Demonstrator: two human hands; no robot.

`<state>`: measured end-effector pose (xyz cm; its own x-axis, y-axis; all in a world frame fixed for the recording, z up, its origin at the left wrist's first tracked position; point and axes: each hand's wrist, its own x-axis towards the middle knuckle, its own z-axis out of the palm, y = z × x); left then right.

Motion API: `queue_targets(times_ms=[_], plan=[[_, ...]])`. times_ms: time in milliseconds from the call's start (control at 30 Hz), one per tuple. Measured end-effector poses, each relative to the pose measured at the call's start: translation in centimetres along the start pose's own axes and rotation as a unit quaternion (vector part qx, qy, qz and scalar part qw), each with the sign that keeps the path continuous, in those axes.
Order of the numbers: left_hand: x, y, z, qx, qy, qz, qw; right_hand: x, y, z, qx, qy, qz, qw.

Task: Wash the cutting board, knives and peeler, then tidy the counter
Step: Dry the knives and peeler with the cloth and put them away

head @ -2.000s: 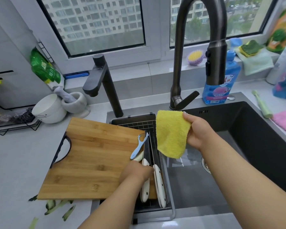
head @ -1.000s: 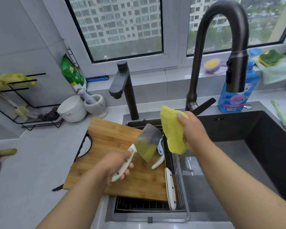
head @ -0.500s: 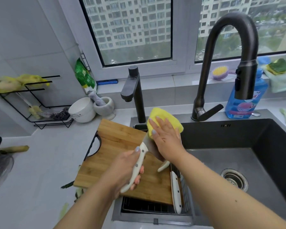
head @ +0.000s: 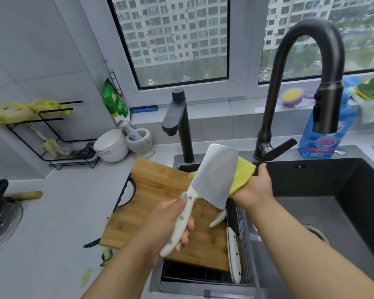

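Steel cleaver (head: 214, 175) is tilting up above the bamboo cutting board (head: 151, 203), its white handle gripped by the left hand (head: 166, 229). The right hand (head: 254, 188) is pressing a yellow cloth (head: 243, 175) behind the blade; its fingers are mostly hiding there. A second knife (head: 233, 253) is lying in the sink rack (head: 242, 225), blade unseen, beside a half-hidden cream handle (head: 217, 220).

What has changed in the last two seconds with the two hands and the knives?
The left hand took the cleaver off the cutting board and now holds it raised by its handle. The right hand brought the yellow cloth against the far side of the blade. The second knife and the board have stayed on the rack.
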<state>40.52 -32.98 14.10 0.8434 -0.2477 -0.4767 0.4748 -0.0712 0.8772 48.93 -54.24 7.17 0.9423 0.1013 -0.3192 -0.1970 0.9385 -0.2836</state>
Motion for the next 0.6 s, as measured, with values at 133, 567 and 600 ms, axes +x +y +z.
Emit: queue_targets(times_ms=[133, 567, 600], plan=[[1.0, -1.3, -0.3, 0.277, 0.091, 0.081, 0.953, -0.7, 0.3, 1.5, 0.026, -0.014, -0.011, 0.999], [2.0, -1.0, -0.3, -0.282, -0.132, -0.096, 0.945, -6.2, 5.0, 3.2, -0.495, -0.083, -0.197, 0.842], [2.0, -1.0, -0.4, -0.314, -0.162, -0.118, 0.928, -6.3, 5.8, 3.1, -0.553, -0.113, -0.198, 0.801]])
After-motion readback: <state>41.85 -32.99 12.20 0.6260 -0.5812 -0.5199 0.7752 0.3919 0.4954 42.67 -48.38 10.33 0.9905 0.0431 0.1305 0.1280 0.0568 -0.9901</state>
